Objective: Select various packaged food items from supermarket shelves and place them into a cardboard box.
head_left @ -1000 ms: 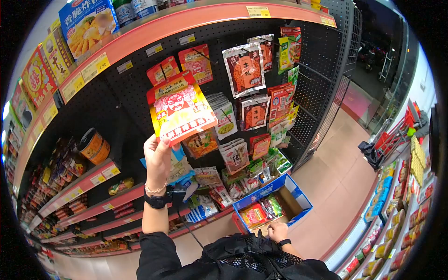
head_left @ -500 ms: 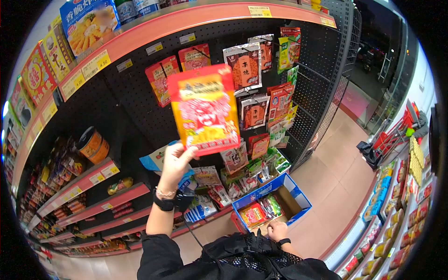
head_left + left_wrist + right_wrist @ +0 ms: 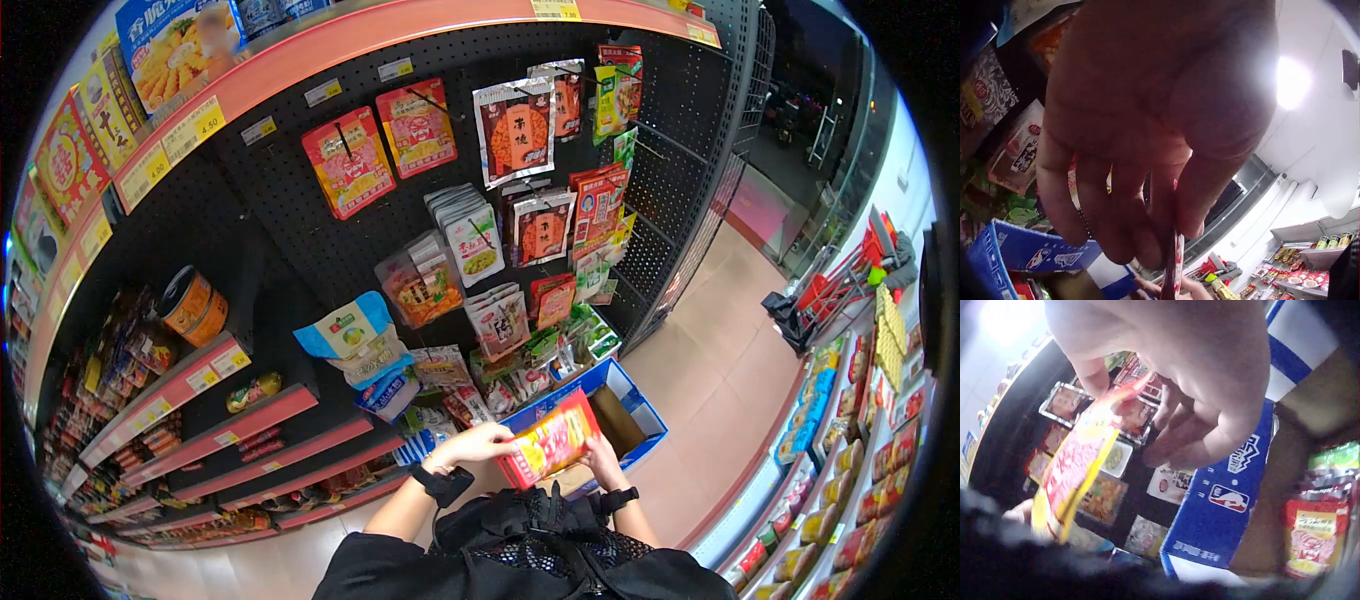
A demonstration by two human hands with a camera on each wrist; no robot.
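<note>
A red and yellow packet [image 3: 552, 440] is held level above the near side of a blue box [image 3: 640, 437] in the head view. My left hand [image 3: 470, 446] pinches its left end between thumb and fingers; the left wrist view shows the packet [image 3: 1174, 265] edge-on below the left hand [image 3: 1154, 100]. At the other end my right hand [image 3: 603, 462] grips it; in the right wrist view the right hand [image 3: 1179, 369] has thumb and fingers round the packet's end [image 3: 1079, 469]. Inside the box lies another red and yellow packet [image 3: 1312, 540].
Packets such as a silver and red one [image 3: 516, 132] hang on hooks on the black pegboard [image 3: 290, 180]. Shelves [image 3: 200, 378] stand at left, low racks [image 3: 830, 480] at right. Tiled floor [image 3: 715, 330] runs between, with a folded red cart [image 3: 835, 290] farther back.
The left hand has brought the packet down from in front of the pegboard to above the box. The right hand has risen from the box's near edge and taken hold of the packet's other end.
</note>
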